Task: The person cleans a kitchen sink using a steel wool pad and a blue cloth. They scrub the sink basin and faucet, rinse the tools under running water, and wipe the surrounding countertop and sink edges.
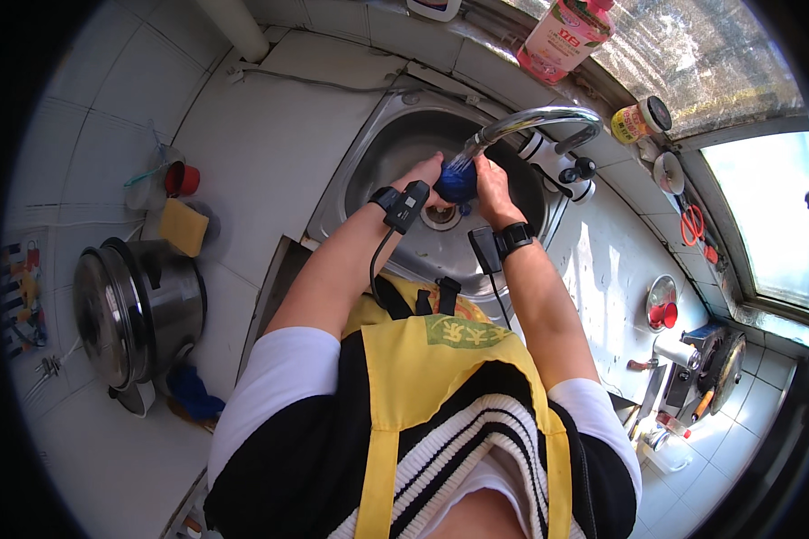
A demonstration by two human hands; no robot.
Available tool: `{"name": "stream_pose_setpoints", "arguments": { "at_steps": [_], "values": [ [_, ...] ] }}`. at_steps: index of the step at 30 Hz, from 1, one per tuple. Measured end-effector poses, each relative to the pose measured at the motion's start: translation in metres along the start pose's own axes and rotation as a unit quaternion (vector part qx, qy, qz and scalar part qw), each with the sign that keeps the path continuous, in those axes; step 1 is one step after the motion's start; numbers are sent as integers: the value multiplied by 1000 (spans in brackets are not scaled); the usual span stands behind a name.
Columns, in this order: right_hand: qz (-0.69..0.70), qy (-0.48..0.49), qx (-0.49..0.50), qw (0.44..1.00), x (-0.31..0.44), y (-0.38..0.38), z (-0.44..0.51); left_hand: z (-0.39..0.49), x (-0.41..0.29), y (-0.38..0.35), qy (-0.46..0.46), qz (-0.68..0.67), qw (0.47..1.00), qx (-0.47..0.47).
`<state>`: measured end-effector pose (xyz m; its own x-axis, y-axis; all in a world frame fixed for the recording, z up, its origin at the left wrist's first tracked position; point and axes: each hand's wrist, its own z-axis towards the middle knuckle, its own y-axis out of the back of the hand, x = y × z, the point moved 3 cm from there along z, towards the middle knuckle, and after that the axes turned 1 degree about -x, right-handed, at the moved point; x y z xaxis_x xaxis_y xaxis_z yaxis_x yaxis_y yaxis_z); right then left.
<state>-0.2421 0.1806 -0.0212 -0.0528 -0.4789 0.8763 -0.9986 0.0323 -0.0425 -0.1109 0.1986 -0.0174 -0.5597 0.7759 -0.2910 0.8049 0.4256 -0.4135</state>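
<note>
Between my left hand (421, 176) and my right hand (493, 188) is a dark blue thing (458, 186), gripped from both sides; it looks like a wet cloth, though its exact kind cannot be made out. Water runs onto it from the spout of a chrome faucet (536, 118). Both hands are low inside a stainless steel sink (387, 151). Just below the blue thing lies the drain (439, 217), with a small blue bit beside it. My left fingers are partly hidden behind the blue thing.
A white faucet body with a black handle (578, 170) rises at the sink's right. Left stand a steel pot (168, 296), a yellow sponge (183, 226) and a red cup (182, 178). A pink detergent bottle (565, 37) and a jar (637, 121) line the sill. Far right lies a cleaver (654, 391).
</note>
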Motion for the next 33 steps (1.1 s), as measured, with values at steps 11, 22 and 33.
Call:
{"name": "stream_pose_setpoints", "arguments": {
  "at_steps": [11, 22, 33],
  "values": [
    [-399, 337, 100, 847, 22, -33, -37, -11, -4, -7, -74, 109, 975, 176],
    [-299, 267, 21, 916, 53, 11, -47, -39, -42, -2, -76, 139, 975, 156],
    [-386, 132, 231, 883, 45, -2, -35, -50, -56, -2, -142, 389, 887, 203]
  ]
}}
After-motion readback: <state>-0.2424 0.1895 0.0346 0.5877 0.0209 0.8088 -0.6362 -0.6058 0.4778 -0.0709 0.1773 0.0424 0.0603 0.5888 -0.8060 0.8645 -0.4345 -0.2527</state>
